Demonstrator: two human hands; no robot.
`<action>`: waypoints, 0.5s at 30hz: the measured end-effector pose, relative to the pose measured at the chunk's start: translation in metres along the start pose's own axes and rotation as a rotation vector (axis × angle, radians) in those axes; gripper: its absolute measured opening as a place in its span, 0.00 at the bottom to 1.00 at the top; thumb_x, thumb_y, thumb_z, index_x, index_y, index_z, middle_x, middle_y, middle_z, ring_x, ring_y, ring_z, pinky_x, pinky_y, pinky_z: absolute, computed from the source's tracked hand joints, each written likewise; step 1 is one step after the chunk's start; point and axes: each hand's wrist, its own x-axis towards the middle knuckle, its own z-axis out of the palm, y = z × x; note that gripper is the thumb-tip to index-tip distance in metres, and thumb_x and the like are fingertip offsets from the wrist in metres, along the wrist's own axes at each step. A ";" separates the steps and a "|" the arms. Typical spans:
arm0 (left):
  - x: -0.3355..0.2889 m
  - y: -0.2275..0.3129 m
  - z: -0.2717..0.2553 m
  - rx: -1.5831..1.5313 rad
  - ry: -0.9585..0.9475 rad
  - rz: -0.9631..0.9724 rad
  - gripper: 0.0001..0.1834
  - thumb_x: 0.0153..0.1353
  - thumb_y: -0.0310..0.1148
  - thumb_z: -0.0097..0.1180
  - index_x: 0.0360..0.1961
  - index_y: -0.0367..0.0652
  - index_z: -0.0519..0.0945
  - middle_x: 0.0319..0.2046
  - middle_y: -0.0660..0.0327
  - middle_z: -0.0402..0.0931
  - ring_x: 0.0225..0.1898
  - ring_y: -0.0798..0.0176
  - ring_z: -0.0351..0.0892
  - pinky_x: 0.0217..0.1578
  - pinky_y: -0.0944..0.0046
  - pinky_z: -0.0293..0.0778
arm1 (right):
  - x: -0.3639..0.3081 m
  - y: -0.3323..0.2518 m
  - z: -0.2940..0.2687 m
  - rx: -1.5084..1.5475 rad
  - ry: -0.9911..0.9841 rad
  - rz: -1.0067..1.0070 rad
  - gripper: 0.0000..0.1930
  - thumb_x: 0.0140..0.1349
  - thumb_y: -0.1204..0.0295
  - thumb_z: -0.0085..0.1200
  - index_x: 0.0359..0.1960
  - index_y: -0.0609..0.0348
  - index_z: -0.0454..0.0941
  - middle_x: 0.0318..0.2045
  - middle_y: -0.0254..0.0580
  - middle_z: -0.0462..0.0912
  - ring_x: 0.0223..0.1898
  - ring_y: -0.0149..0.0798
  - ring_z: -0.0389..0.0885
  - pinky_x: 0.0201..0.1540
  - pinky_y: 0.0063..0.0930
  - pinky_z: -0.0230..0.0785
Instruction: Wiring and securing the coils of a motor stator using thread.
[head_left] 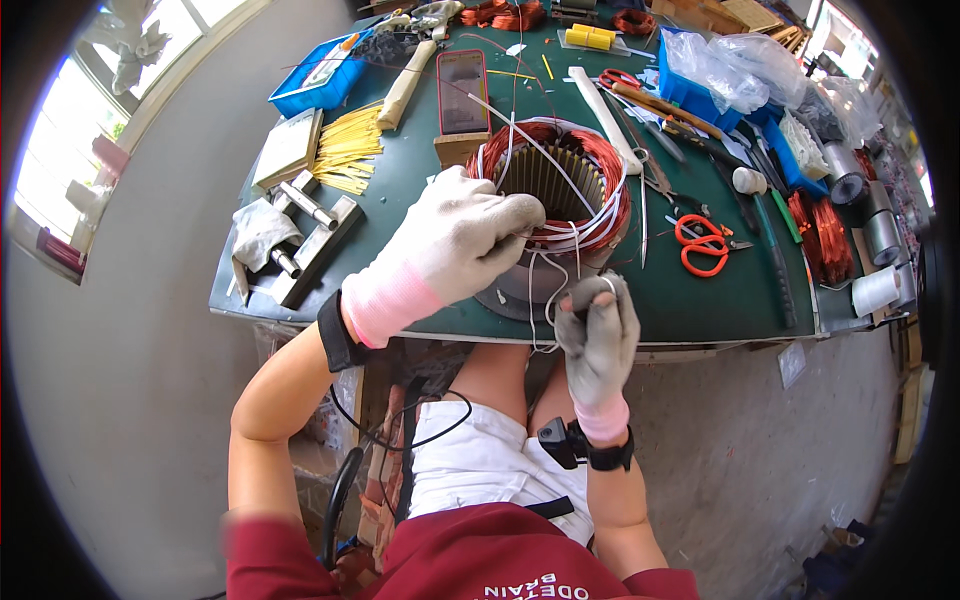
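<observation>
A motor stator [545, 185] stands upright near the table's front edge, its copper windings [604, 160] ringing the top and white cord wrapped round them. My left hand [450, 235], in a white and pink glove, reaches over the near left of the winding ring. Its fingers are pinched together there, and what lies between the tips is hidden. My right hand [600, 325], in a matching glove, is raised just in front of the stator, pinching the white cord [548, 300]. A slack loop of that cord hangs down the stator's near side, between my hands.
Orange-handled scissors [703, 246] and other hand tools lie right of the stator. A phone [462, 92] stands on a wooden block behind it. Yellow strips [348, 148] and a metal fixture [315, 250] are at left. Blue bins [318, 78] and copper coils [822, 238] line the edges.
</observation>
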 end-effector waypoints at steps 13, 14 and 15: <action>0.025 0.051 -0.020 0.406 0.236 -0.088 0.17 0.50 0.27 0.53 0.43 0.42 0.78 0.40 0.53 0.73 0.47 0.47 0.69 0.48 0.50 0.66 | 0.007 0.023 -0.006 -0.204 -0.047 -0.246 0.17 0.71 0.63 0.41 0.31 0.64 0.73 0.25 0.34 0.76 0.23 0.23 0.66 0.27 0.17 0.59; 0.028 0.049 -0.002 0.361 0.199 -0.038 0.14 0.51 0.28 0.53 0.41 0.43 0.78 0.39 0.54 0.74 0.45 0.50 0.71 0.46 0.53 0.66 | 0.006 0.021 -0.006 -0.213 -0.053 -0.242 0.18 0.72 0.62 0.41 0.30 0.64 0.73 0.25 0.34 0.75 0.22 0.22 0.65 0.25 0.17 0.57; 0.026 0.043 0.008 0.341 0.161 0.010 0.12 0.52 0.30 0.53 0.39 0.44 0.78 0.37 0.55 0.75 0.42 0.52 0.73 0.45 0.56 0.67 | 0.003 0.015 -0.004 -0.199 -0.063 -0.240 0.18 0.72 0.62 0.41 0.30 0.64 0.73 0.25 0.34 0.75 0.22 0.22 0.65 0.25 0.17 0.57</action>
